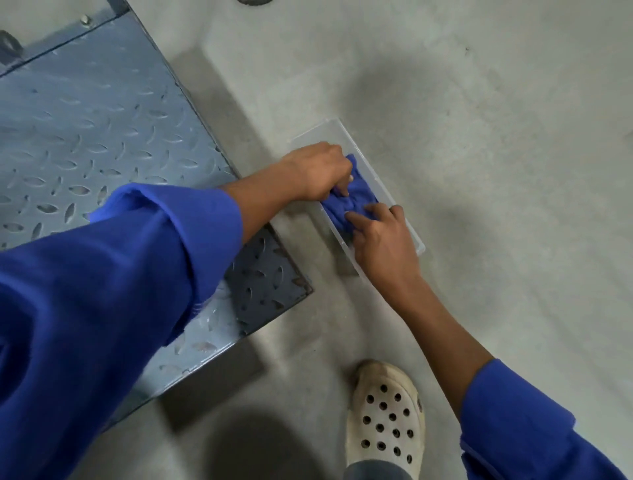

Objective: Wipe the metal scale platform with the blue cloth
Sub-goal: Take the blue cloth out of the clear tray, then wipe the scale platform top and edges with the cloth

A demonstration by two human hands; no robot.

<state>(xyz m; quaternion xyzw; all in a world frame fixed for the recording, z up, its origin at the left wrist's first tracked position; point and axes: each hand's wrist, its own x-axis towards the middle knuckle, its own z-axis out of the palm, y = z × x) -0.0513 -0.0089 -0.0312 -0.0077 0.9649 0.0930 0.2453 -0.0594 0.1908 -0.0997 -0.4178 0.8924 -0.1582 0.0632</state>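
The metal scale platform (92, 137), a grey tread-patterned plate, fills the left of the view on a concrete floor. To its right stands a clear plastic box (337, 132) holding the crumpled blue cloth (356, 198). My left hand (318, 171) reaches across the platform's corner and pinches the cloth's upper part inside the box. My right hand (383, 240) presses its fingers on the cloth's lower part. Both arms wear blue sleeves. Part of the cloth is hidden under the hands.
My foot in a cream perforated clog (387, 414) stands on the concrete floor (479, 137) below the box. A bolt (86, 21) and a seam mark the platform's far edge. A dark round object (255, 1) peeks in at the top.
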